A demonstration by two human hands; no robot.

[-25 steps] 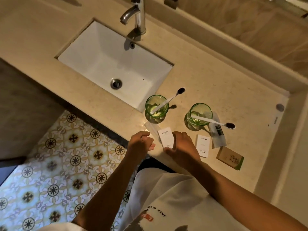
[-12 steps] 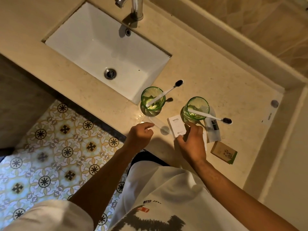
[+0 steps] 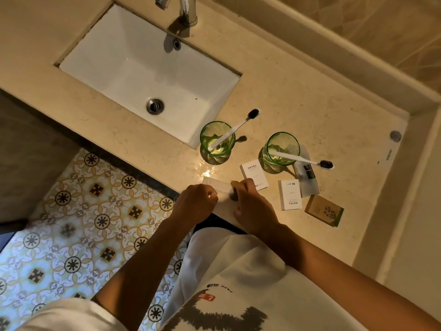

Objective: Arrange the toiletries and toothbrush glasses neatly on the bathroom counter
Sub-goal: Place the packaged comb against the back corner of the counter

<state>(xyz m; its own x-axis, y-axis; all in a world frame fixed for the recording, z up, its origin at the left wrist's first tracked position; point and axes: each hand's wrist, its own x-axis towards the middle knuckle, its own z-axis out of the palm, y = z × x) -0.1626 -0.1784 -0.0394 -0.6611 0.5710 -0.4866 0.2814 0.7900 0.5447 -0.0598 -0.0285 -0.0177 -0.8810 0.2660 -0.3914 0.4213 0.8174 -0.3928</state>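
Note:
Two green glasses stand on the beige counter (image 3: 310,103), each with a white toothbrush leaning in it: the left glass (image 3: 207,132) by the sink corner, the right glass (image 3: 292,141) further right. A white HOTEL box (image 3: 253,173) lies beside the right glass. At the counter's front edge lies a flat pale packet (image 3: 218,185). My left hand (image 3: 195,204) pinches its left part with curled fingers. My right hand (image 3: 254,204) pinches its right end, where a dark round bit shows.
A second white box (image 3: 290,194), a clear sachet (image 3: 307,179) and a brown soap box (image 3: 324,210) lie right of my hands. The white sink (image 3: 107,58) and tap (image 3: 187,8) are at the upper left. A wall ledge borders the counter behind and to the right.
My right hand has let go of the white HOTEL box beside the right glass and moved left onto the flat packet. My left hand now pinches the packet rather than touching it.

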